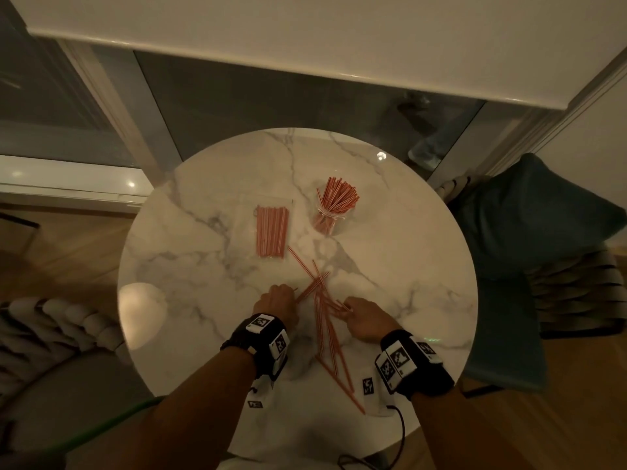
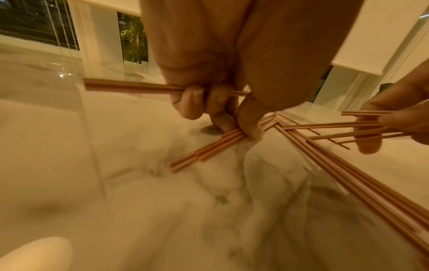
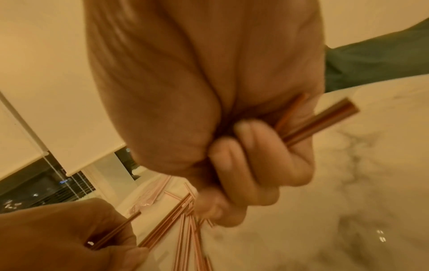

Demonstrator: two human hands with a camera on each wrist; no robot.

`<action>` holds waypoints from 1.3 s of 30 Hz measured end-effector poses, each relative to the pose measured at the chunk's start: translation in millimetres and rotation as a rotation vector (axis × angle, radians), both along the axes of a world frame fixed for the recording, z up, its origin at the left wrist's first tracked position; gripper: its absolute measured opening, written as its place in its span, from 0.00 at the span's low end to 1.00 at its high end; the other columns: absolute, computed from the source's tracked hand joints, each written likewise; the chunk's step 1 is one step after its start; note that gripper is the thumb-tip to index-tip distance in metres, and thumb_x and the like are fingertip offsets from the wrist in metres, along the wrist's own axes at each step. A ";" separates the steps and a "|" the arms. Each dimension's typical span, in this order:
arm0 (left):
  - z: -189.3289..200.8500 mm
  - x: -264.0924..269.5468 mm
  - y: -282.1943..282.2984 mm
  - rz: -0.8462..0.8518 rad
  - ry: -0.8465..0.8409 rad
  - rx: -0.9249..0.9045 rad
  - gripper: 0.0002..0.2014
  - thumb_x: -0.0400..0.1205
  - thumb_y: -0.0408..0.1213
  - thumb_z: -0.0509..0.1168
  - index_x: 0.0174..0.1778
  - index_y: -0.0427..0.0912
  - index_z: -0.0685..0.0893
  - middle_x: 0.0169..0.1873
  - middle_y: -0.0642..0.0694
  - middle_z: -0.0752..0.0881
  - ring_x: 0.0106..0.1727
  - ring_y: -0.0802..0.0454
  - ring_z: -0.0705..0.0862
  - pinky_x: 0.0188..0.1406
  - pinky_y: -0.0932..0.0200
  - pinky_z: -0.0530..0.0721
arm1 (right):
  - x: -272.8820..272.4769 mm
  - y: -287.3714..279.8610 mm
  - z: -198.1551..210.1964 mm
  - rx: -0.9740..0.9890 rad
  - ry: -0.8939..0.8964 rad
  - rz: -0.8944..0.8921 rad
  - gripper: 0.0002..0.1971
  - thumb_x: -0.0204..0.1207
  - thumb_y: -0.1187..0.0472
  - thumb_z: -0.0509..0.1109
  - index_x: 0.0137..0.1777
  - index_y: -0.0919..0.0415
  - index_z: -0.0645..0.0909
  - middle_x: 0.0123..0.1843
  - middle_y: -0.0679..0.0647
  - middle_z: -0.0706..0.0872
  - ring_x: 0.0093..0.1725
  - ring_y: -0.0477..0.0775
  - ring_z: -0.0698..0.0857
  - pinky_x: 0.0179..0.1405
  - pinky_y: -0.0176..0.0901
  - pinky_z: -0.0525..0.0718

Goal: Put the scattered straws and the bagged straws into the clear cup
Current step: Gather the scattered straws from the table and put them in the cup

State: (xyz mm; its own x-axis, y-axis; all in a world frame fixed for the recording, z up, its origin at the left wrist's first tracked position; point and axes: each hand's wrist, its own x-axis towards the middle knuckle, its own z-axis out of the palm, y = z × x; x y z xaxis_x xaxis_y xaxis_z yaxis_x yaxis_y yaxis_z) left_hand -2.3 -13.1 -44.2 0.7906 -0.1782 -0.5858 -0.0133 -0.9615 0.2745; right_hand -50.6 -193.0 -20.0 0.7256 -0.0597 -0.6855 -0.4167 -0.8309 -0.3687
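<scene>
Orange-and-white striped straws (image 1: 322,313) lie scattered near the front of a round marble table (image 1: 203,266). My left hand (image 1: 276,301) grips a few straws (image 2: 130,86) in its curled fingers while the thumb presses more straws (image 2: 209,148) on the table. My right hand (image 1: 361,320) grips a small bundle of straws (image 3: 320,122) in its curled fingers. A clear bag of straws (image 1: 271,234) lies flat behind the pile. To its right stands the clear cup (image 1: 330,218), holding several straws (image 1: 339,193).
A teal cushion (image 1: 529,212) rests on a seat to the table's right. A knotted grey cushion (image 1: 57,320) sits at the left. Behind the table is a window with a white blind (image 1: 305,35). Small marker tags (image 1: 367,385) lie near the table's front edge.
</scene>
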 end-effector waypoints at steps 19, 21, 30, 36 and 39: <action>8.3 2.3 -5.6 0.094 -0.047 -0.083 0.19 0.84 0.45 0.62 0.67 0.40 0.69 0.62 0.38 0.80 0.61 0.36 0.81 0.57 0.46 0.80 | 16.3 14.0 7.7 0.141 -0.084 -0.268 0.18 0.87 0.53 0.52 0.38 0.58 0.74 0.36 0.53 0.79 0.34 0.54 0.78 0.32 0.43 0.77; 5.6 -0.5 -8.7 0.060 -0.063 -0.053 0.19 0.85 0.45 0.60 0.68 0.40 0.69 0.63 0.39 0.79 0.63 0.37 0.81 0.58 0.46 0.78 | 17.8 12.8 2.7 0.148 -0.084 -0.295 0.14 0.84 0.59 0.56 0.39 0.62 0.78 0.39 0.59 0.83 0.38 0.58 0.82 0.40 0.49 0.81; 5.0 1.8 -7.6 -0.009 0.005 -0.008 0.17 0.83 0.41 0.61 0.68 0.41 0.74 0.66 0.39 0.78 0.66 0.38 0.78 0.63 0.47 0.77 | 13.6 3.4 -4.0 0.237 -0.095 -0.425 0.05 0.80 0.70 0.62 0.53 0.66 0.76 0.48 0.65 0.88 0.36 0.59 0.87 0.26 0.40 0.81; 12.1 16.6 2.8 0.075 0.078 -0.230 0.14 0.87 0.40 0.55 0.62 0.33 0.73 0.63 0.34 0.78 0.63 0.36 0.78 0.58 0.51 0.75 | 16.3 10.1 -6.5 0.290 -0.225 -0.519 0.13 0.85 0.61 0.54 0.50 0.60 0.81 0.35 0.52 0.80 0.28 0.47 0.75 0.19 0.35 0.69; 16.4 20.6 8.6 0.189 0.110 -0.413 0.08 0.90 0.39 0.52 0.52 0.38 0.70 0.53 0.37 0.79 0.54 0.42 0.79 0.53 0.55 0.73 | 20.5 19.7 -1.8 0.452 -0.214 -0.572 0.12 0.86 0.57 0.55 0.47 0.59 0.79 0.29 0.51 0.74 0.21 0.47 0.70 0.17 0.34 0.65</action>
